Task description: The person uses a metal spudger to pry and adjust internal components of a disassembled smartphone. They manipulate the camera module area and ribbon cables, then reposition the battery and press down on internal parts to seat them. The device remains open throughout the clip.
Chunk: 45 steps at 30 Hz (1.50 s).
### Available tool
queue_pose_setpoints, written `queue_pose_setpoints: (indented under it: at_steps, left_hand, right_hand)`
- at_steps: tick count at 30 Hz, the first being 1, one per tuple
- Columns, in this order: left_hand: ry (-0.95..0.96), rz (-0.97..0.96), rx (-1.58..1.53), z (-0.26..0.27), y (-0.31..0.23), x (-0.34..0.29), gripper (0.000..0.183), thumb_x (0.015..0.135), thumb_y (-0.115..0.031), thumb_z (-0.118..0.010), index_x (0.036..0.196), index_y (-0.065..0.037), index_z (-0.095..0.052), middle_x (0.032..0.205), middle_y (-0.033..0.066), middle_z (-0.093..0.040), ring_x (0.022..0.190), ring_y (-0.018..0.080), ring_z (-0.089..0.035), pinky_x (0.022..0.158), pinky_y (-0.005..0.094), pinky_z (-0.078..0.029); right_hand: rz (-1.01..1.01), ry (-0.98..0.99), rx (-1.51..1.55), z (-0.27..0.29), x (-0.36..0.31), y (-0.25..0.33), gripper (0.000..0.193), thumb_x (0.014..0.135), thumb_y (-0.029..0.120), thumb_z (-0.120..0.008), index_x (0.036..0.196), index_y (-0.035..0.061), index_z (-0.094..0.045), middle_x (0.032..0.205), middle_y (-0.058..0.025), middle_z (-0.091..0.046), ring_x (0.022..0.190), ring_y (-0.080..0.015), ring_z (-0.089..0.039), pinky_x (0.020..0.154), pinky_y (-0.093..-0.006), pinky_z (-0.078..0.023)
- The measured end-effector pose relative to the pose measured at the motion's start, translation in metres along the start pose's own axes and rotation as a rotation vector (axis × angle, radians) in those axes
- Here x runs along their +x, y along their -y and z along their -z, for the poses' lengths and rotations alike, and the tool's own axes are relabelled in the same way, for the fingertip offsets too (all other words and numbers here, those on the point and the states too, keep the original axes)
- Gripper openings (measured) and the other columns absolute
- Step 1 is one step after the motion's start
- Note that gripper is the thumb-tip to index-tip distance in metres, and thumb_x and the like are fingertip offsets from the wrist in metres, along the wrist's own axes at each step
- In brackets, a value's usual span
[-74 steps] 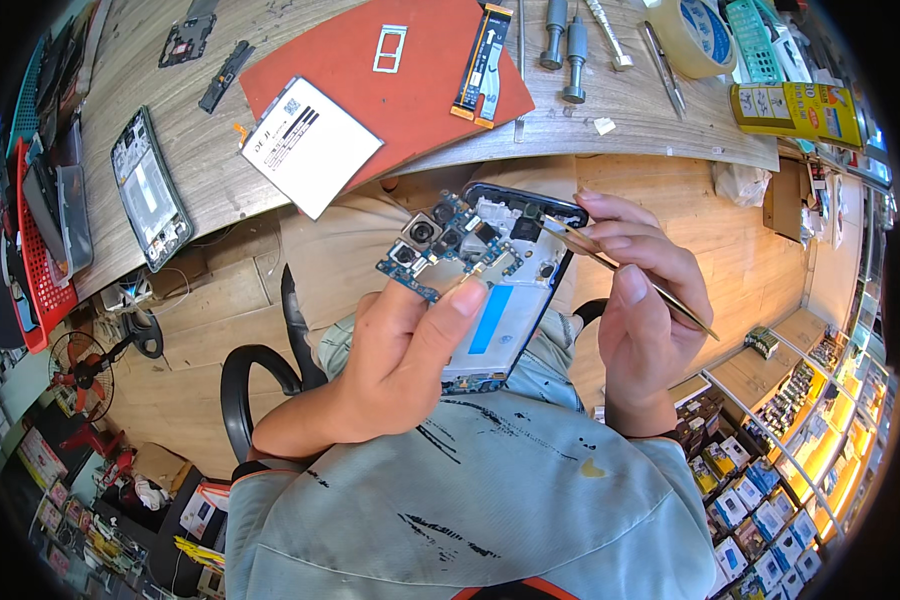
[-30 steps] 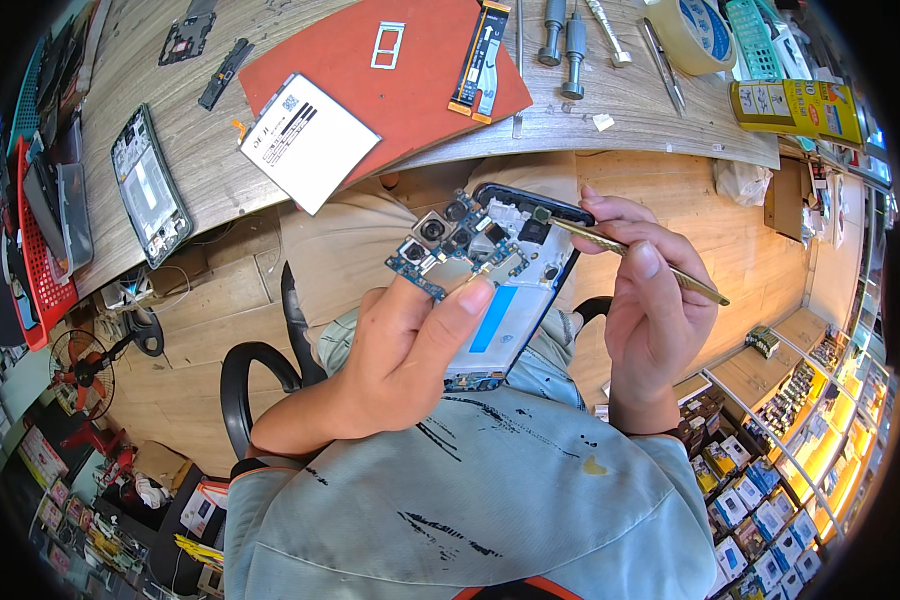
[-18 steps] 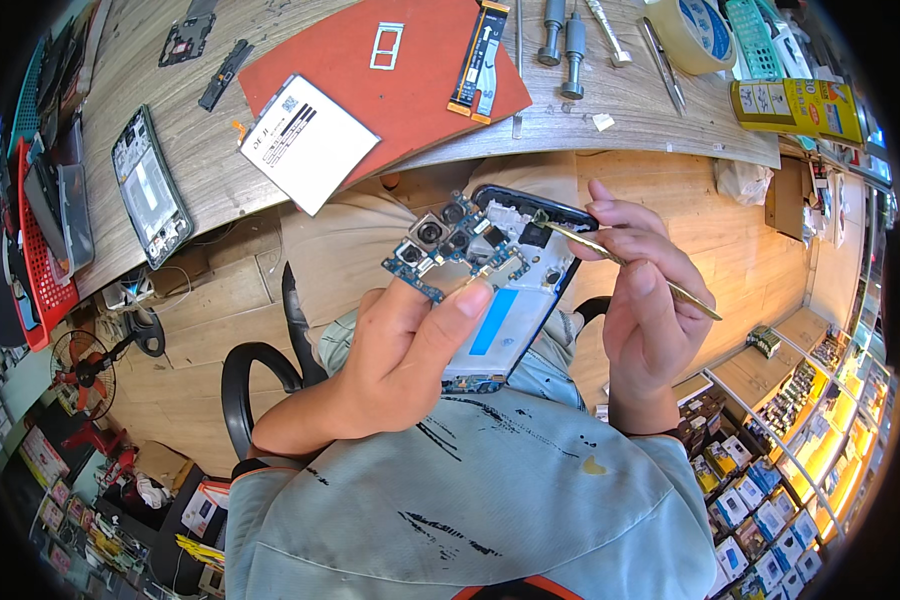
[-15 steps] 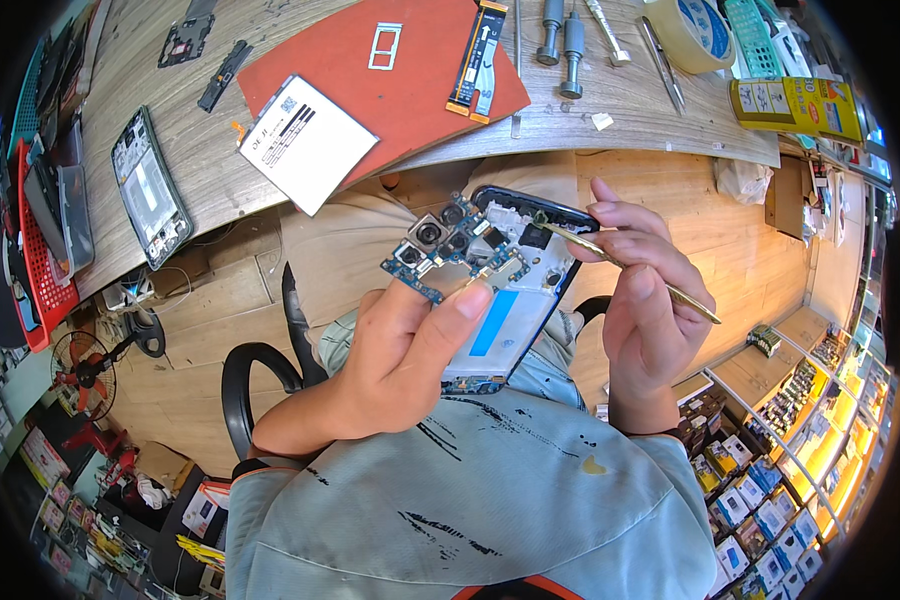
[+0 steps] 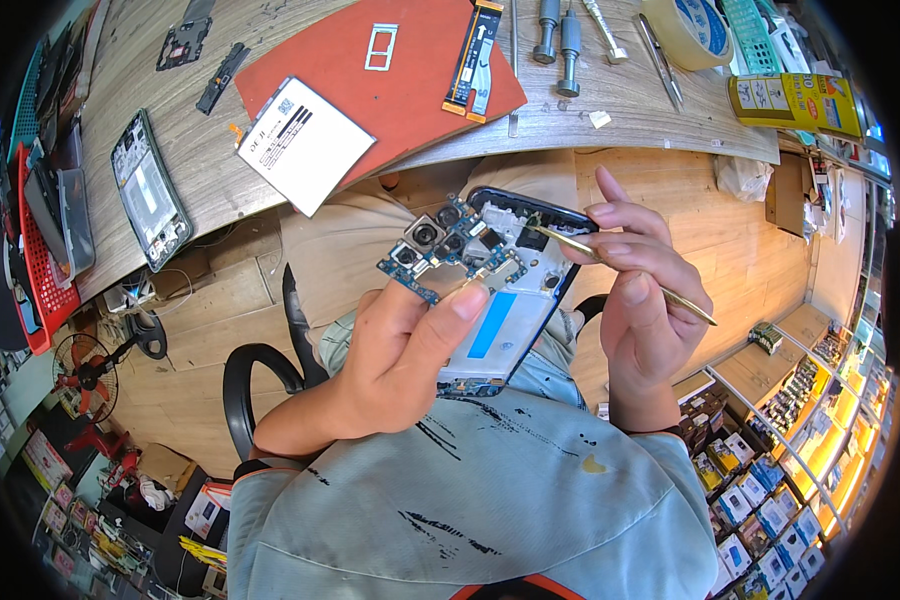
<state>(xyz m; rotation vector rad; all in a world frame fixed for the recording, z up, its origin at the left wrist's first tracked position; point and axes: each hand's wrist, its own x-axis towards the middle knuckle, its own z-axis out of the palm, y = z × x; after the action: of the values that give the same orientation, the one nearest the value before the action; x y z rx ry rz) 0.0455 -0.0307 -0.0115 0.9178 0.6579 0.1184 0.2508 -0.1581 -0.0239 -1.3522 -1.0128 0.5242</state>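
My left hand (image 5: 395, 340) is closed, its thumb pressing on a blue phone circuit board (image 5: 490, 262) that carries several round camera modules (image 5: 425, 234). Behind the board is an opened phone frame (image 5: 525, 300), with a pale inner plate and a blue strip (image 5: 492, 325); the left fingers under it are hidden. In my right hand (image 5: 650, 290), pinched between thumb and fingers, is a slim gold-coloured pointed tool (image 5: 660, 287). Its tip touches or hovers just over the frame's upper end, beside a small dark part (image 5: 532, 238).
On the wooden desk (image 5: 300, 35), a red mat (image 5: 410, 110) bears a white battery (image 5: 306, 146), flex cables (image 5: 473, 62) and a SIM tray (image 5: 381, 47). Another phone frame (image 5: 150, 190) lies left. Screwdrivers (image 5: 568, 55), tweezers (image 5: 660, 60) and a tape roll (image 5: 690, 32) lie right.
Little differs. The board and the gold tool have shifted very slightly left, and the whole view has moved a touch. Both hands keep their hold.
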Motion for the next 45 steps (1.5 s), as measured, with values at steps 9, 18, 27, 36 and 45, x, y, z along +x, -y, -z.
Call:
queue_pose_setpoints:
  at_steps: [9,18,27,36,45]
  left_hand:
    - [-0.002,0.032,0.011,0.001,-0.002,0.0,0.054,0.109,-0.025,-0.052,0.151,0.009,-0.047,0.137,0.0256,-0.065,0.112,0.0344,-0.074,0.093,0.0431,-0.064]
    - [-0.019,0.006,0.011,-0.002,-0.001,0.0,0.052,0.109,-0.025,-0.052,0.149,0.009,-0.049,0.134,0.0238,-0.067,0.11,0.0325,-0.074,0.092,0.0417,-0.063]
    - [-0.016,-0.012,0.153,0.002,-0.001,0.0,0.045,0.11,-0.022,-0.052,0.145,0.007,-0.053,0.119,0.0183,-0.07,0.098,0.0253,-0.073,0.084,0.0371,-0.06]
    - [-0.051,0.043,-0.156,-0.004,0.011,-0.001,0.034,0.113,-0.019,-0.054,0.138,0.002,-0.061,0.102,0.0099,-0.075,0.091,0.015,-0.073,0.079,0.03,-0.058]
    - [0.041,0.039,-0.359,0.007,-0.006,0.0,0.036,0.113,-0.017,-0.053,0.143,0.004,-0.057,0.123,0.0164,-0.073,0.101,0.0238,-0.077,0.087,0.0352,-0.063]
  right_hand:
    - [-0.009,0.012,0.015,-0.001,0.001,-0.002,0.025,0.102,0.02,-0.068,0.109,-0.0019,-0.079,0.102,-0.0167,-0.08,0.12,-0.0346,-0.067,0.123,-0.0694,-0.031]
    - [-0.003,0.034,0.012,0.002,0.0,-0.006,0.026,0.105,0.023,-0.063,0.111,0.0014,-0.076,0.102,-0.0197,-0.078,0.12,-0.0317,-0.064,0.126,-0.0749,-0.021]
    - [-0.043,0.031,0.086,-0.001,0.003,-0.009,0.028,0.106,0.024,-0.061,0.113,0.0005,-0.076,0.102,-0.0198,-0.077,0.12,-0.031,-0.062,0.126,-0.0746,-0.021]
    - [0.052,-0.104,0.213,0.013,0.018,-0.017,0.032,0.11,0.021,-0.058,0.124,-0.0036,-0.072,0.126,-0.0231,-0.072,0.12,-0.0393,-0.066,0.117,-0.0617,-0.04]
    - [0.479,-0.153,-1.132,0.046,0.117,-0.068,0.03,0.098,0.002,-0.075,0.128,0.001,-0.07,0.118,-0.0134,-0.073,0.102,-0.0241,-0.072,0.087,-0.0338,-0.056]
